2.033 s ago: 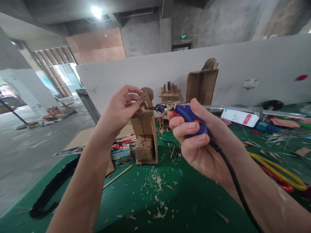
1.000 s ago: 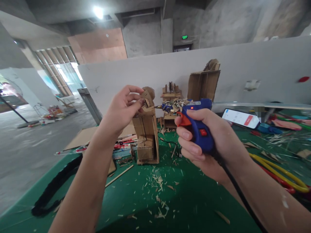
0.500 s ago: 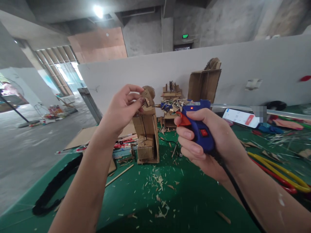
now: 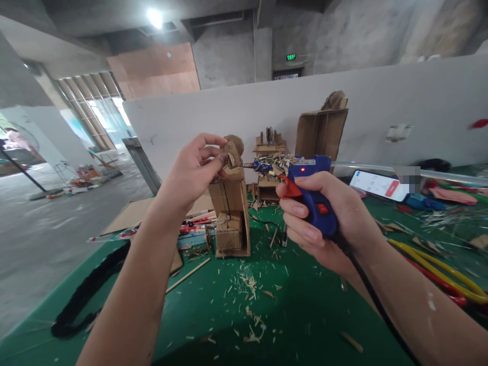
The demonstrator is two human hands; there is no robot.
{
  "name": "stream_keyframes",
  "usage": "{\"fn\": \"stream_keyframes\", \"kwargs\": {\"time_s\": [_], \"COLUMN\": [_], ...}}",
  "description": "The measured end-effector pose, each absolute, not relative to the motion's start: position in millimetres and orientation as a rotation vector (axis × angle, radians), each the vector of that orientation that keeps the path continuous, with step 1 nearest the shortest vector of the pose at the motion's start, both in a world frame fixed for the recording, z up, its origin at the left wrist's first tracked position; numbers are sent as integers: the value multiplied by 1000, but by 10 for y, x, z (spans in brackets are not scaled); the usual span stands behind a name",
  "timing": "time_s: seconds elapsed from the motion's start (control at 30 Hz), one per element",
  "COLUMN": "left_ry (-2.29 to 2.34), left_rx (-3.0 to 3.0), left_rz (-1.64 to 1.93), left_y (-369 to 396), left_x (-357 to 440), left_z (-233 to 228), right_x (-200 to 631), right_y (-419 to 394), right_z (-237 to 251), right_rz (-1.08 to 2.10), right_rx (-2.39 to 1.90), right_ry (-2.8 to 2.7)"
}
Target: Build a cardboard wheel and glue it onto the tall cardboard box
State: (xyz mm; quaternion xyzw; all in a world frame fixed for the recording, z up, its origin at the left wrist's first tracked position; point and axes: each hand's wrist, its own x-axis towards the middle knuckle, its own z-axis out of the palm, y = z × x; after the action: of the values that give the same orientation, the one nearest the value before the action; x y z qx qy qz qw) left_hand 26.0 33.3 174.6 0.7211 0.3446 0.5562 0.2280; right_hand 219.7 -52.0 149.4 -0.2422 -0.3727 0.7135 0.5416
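Observation:
A blue glue gun (image 4: 317, 213) with an orange trigger is gripped in my right hand (image 4: 324, 218); its small light glows red and a long clear glue stick (image 4: 366, 166) sticks out behind. Its nozzle points left, close to the small cardboard piece (image 4: 232, 152) with a hole that my left hand (image 4: 200, 162) pinches. That piece is at the top of an upright cardboard stand (image 4: 246, 218), in front of a round cardboard disc (image 4: 234, 142). I cannot tell whether nozzle and cardboard touch. Lower in the stand sits a cardboard box (image 4: 229, 232) with a thin dark rod above it.
Wood and cardboard scraps (image 4: 249, 284) litter the green tabletop (image 4: 297, 315). Behind are another cardboard structure (image 4: 269, 147) and a tall cardboard box (image 4: 320, 134). A phone (image 4: 377, 185) and yellow-handled tool (image 4: 438, 264) are right; a black fuzzy loop (image 4: 84, 295) is left.
The glue gun and my right hand have shifted very slightly to the right. My left hand keeps its pinch on the cardboard piece, nearly unmoved.

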Motion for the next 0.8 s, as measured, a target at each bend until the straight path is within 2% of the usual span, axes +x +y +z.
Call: {"fn": "stream_keyframes", "kwargs": {"time_s": [0.23, 0.5, 0.8], "left_ry": [932, 965, 979], "left_rx": [1964, 1938, 1945], "left_rz": [1534, 1529, 1526], "left_y": [336, 323, 302], "left_x": [259, 270, 276], "left_z": [1742, 1761, 1765], "right_x": [2283, 2387, 2266], "right_y": [-509, -421, -291], "right_z": [1530, 1450, 1375], "right_rz": [1654, 1574, 1577], "right_rx": [-585, -667, -726], "right_ry": [-967, -1331, -1208]}}
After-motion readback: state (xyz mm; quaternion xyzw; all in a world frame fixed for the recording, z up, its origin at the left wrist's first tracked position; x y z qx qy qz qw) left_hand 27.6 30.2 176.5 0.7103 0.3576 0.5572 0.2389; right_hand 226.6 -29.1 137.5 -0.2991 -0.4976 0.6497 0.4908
